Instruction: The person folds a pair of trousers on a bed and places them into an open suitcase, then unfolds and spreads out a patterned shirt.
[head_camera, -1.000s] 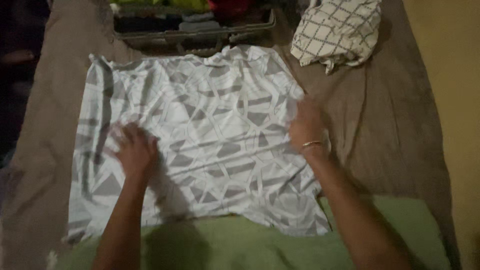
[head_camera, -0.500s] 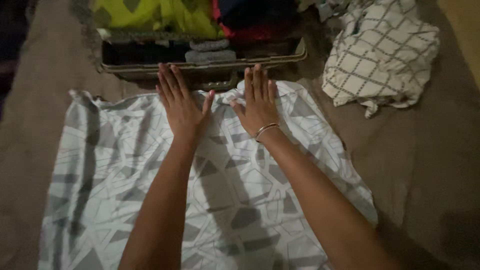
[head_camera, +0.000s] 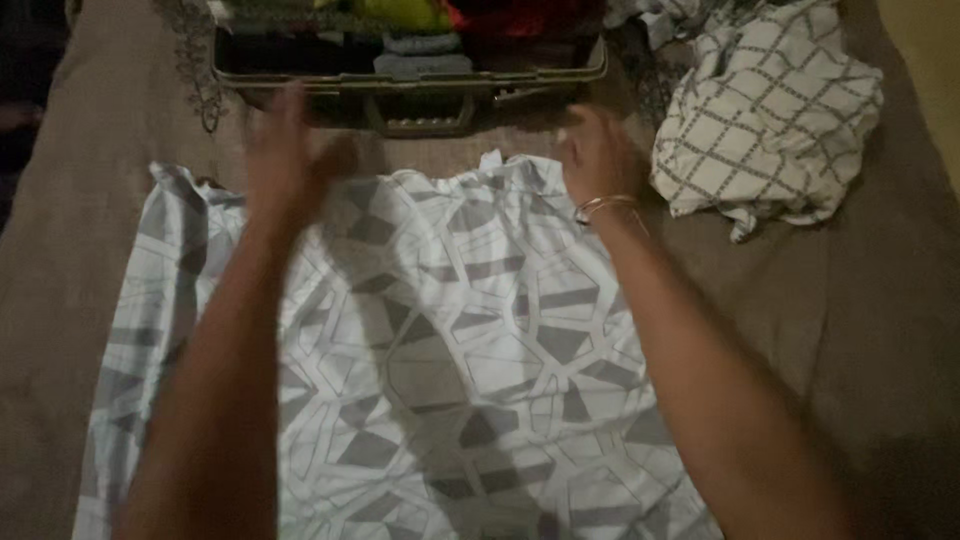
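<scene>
We've got the patterned cloth (head_camera: 440, 370) spread flat but not folded yet, left hand (head_camera: 285, 160) and right hand (head_camera: 595, 155) both open, gripping nothing, over its top edge.

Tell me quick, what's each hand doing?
Left hand: open, blurred, holding nothing, above the patterned cloth.
Right hand: at the cloth's top edge; grip unclear.

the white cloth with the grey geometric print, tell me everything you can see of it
The patterned cloth is a thin, soft-looking white fabric printed with grey triangles and angular outlines. It lies spread nearly flat on the brown bedcover, with light wrinkles and a slightly bunched far edge that stops short of the open suitcase. Both forearms stretch over it; the left hand and right hand are blurred near its far edge, so contact cannot be told. Its near end runs out of frame.
</scene>
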